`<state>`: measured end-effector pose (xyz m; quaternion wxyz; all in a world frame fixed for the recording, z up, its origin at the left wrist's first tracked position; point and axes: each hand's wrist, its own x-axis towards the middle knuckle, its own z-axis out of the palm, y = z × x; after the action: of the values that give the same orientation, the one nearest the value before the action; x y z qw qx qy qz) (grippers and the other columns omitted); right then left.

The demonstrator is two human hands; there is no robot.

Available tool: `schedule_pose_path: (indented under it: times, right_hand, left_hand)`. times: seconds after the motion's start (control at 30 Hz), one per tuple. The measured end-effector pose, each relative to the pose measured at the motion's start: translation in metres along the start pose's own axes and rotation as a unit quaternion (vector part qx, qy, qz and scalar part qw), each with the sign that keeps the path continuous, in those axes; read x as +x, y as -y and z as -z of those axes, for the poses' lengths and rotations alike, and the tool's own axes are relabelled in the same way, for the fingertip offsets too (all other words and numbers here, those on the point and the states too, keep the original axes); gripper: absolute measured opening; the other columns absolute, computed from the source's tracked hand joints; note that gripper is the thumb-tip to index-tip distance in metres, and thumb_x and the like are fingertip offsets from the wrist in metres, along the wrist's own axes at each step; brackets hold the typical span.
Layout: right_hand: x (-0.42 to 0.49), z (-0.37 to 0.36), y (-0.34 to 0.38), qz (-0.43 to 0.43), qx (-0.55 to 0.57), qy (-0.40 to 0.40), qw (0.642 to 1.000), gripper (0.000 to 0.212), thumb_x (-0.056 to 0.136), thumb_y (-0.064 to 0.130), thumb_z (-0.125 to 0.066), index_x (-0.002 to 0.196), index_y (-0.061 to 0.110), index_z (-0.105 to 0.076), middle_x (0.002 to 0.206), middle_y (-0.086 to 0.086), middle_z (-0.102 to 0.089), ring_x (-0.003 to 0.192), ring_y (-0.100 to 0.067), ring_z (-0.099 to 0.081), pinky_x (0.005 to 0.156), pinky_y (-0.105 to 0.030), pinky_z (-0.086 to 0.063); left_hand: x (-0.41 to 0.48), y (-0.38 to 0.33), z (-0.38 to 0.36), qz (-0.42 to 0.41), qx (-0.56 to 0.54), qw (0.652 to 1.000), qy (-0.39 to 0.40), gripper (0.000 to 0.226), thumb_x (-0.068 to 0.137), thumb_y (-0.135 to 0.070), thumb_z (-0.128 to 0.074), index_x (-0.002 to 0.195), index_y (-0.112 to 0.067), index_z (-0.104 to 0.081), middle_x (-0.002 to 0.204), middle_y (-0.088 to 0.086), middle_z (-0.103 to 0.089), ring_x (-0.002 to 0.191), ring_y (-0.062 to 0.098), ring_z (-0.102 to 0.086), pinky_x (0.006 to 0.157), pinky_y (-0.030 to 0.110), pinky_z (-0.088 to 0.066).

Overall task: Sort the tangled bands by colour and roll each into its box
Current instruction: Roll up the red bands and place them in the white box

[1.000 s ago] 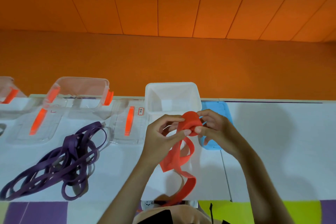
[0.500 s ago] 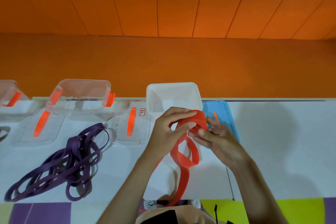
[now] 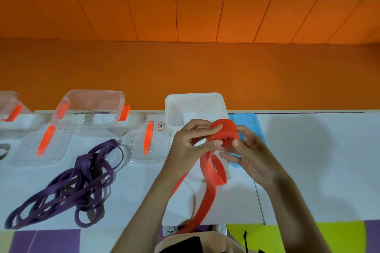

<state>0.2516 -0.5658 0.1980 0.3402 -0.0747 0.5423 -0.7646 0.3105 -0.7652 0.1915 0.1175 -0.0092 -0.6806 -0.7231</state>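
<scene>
Two bare hands meet above the white desk (image 3: 318, 160), just in front of an open white plastic box (image 3: 195, 96). The left hand (image 3: 191, 146) pinches a partly rolled flat red elastic band (image 3: 224, 131) between thumb and fingers. The right hand (image 3: 253, 156) curls its thumb and fingers against the roll's other side, so each grip is clenched on that band. The roll hangs in the air at the near rim of the white box, not inside it. Its loose tail (image 3: 207, 195) loops down below the hands, crosses the desk and drops over the near edge. Just right of the white box a light blue plastic lid (image 3: 257, 125) lies flat, partly hidden by the right hand. A tangled heap of dark purple flat bands (image 3: 78, 183) lies on the desk to the left, well apart from the hands. Behind the heap stands a clear plastic box with orange clips (image 3: 92, 93). A clear lid with an orange strip (image 3: 137, 146) lies flat between that heap and the white box.
</scene>
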Motion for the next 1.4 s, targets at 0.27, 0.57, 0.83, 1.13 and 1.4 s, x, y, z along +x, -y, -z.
schedule_pose_path:
  times: [0.27,0.57,0.83,1.13,1.4]
  right_hand:
    - [0.003,-0.004,0.000,0.039,-0.175,-0.022,0.984,0.042,0.089,0.019,-0.083,0.127,0.024,-0.066,0.118,-0.011,-0.074,0.110,-0.031,-0.075,0.091,-0.034,-0.061]
    - [0.000,-0.007,-0.001,0.036,-0.014,-0.010,0.999,0.063,0.088,0.034,-0.081,0.135,0.000,-0.056,0.122,-0.024,-0.071,0.117,-0.039,-0.070,0.092,-0.038,-0.060]
    - [0.004,-0.005,0.008,0.042,-0.232,-0.019,0.972,0.047,0.092,0.033,-0.079,0.135,0.034,-0.062,0.119,-0.002,-0.074,0.117,-0.025,-0.069,0.098,-0.037,-0.059]
    - [0.003,0.001,0.033,0.093,-0.401,-0.058,0.909,0.049,0.077,0.043,-0.084,0.122,0.031,-0.070,0.122,0.007,-0.062,0.103,-0.018,-0.071,0.060,-0.022,-0.059]
    - [0.000,-0.002,0.035,0.059,-0.190,-0.019,0.980,0.044,0.082,0.014,-0.087,0.121,0.017,-0.067,0.118,-0.014,-0.068,0.096,-0.035,-0.078,0.072,-0.040,-0.065]
  left_hand:
    - [-0.004,0.002,-0.005,-0.031,0.048,0.995,-0.079,0.032,0.076,-0.010,-0.094,0.098,-0.029,-0.079,0.113,-0.007,-0.079,0.113,0.022,-0.073,0.099,0.037,-0.060]
    - [-0.006,0.006,-0.008,-0.034,0.048,0.998,-0.024,0.043,0.084,-0.019,-0.088,0.122,-0.038,-0.077,0.120,-0.009,-0.071,0.121,0.022,-0.067,0.099,0.022,-0.054]
    - [-0.005,0.006,-0.001,-0.060,0.141,0.988,0.017,0.039,0.096,-0.015,-0.075,0.134,-0.024,-0.071,0.125,-0.010,-0.061,0.124,0.017,-0.060,0.100,0.016,-0.049]
    - [-0.007,0.003,0.004,-0.084,0.199,0.975,0.057,0.040,0.099,-0.017,-0.072,0.139,-0.021,-0.070,0.128,-0.005,-0.060,0.127,0.015,-0.057,0.101,0.011,-0.046]
    - [-0.001,-0.005,0.009,-0.062,0.131,0.989,-0.009,0.037,0.091,-0.033,-0.082,0.127,-0.028,-0.075,0.126,-0.014,-0.072,0.124,0.017,-0.067,0.100,0.025,-0.057]
